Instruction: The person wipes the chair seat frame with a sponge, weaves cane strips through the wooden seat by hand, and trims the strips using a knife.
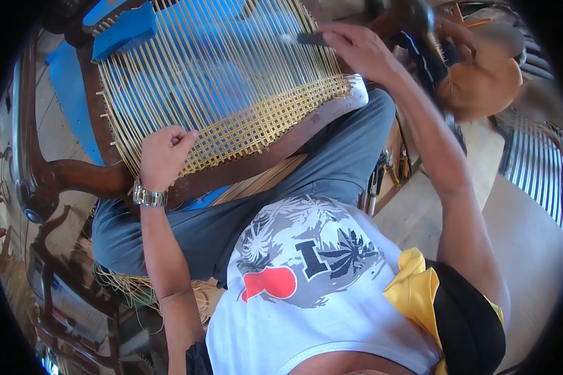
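Note:
A dark wooden chair frame lies across my lap, strung with long pale cane strands; a woven lattice band runs along its near edge. My left hand, with a metal watch on the wrist, is closed at the lattice's left end; whatever its fingers pinch is too small to make out. My right hand is closed on a dark-handled tool above the strands at the upper right. The tool's pale tip is blurred. Blue material lies at the frame's upper left.
Carved chair parts stand at the left. Loose cane strips lie beside my left leg. Hand tools lie right of my knee. Another person's hand and blurred knee are at the upper right, near corrugated metal.

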Tool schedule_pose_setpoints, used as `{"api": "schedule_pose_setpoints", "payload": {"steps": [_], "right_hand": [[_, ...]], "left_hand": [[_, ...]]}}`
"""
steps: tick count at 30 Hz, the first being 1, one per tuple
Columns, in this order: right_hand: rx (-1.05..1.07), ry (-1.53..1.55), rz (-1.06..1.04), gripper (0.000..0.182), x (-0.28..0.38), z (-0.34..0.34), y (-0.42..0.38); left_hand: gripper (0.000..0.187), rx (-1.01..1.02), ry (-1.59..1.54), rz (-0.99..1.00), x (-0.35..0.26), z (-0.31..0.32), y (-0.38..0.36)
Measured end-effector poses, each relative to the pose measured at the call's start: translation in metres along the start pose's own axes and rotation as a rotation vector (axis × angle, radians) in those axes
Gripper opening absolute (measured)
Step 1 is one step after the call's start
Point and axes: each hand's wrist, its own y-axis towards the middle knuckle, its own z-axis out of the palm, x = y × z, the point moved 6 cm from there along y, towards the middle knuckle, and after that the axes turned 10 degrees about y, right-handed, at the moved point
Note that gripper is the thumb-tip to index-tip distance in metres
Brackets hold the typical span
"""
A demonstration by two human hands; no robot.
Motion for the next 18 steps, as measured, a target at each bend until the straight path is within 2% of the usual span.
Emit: {"api": "schedule_pose_setpoints", "payload": {"steps": [2, 3, 6, 7, 10, 13, 16, 18], "right_hand": [[0.026, -0.134, -0.128, 0.034, -0.023, 0.015, 0.001], [0.284, -0.126, -0.163, 0.034, -0.016, 0.025, -0.008], [0.043, 0.029, 0.095, 0.034, -0.007, -0.006, -0.004], [-0.112, 0.028, 0.055, 0.035, -0.017, -0.005, -0.002], [0.25, -0.175, -0.188, 0.033, -0.02, 0.013, -0.005], [-0.194, -0.024, -0.045, 0.033, -0.01, -0.021, -0.003], [0.255, -0.156, -0.202, 0.033, -0.02, 0.011, -0.011], [-0.014, -0.092, -0.079, 0.034, -0.022, -0.013, -0.007]], "left_hand": [[0.032, -0.016, -0.028, 0.018, 0.0, -0.001, -0.001], [0.032, -0.013, -0.013, 0.016, 0.0, -0.003, -0.001], [0.032, -0.008, -0.003, 0.014, 0.002, 0.0, 0.0], [0.032, -0.016, -0.007, 0.018, 0.002, 0.0, 0.0], [0.031, 0.001, -0.014, 0.007, 0.001, -0.004, -0.001], [0.031, -0.006, 0.015, -0.001, 0.002, -0.003, -0.001], [0.032, 0.013, -0.009, -0.006, 0.0, -0.005, -0.002], [0.032, -0.007, -0.021, 0.003, 0.003, -0.003, -0.002]]}}
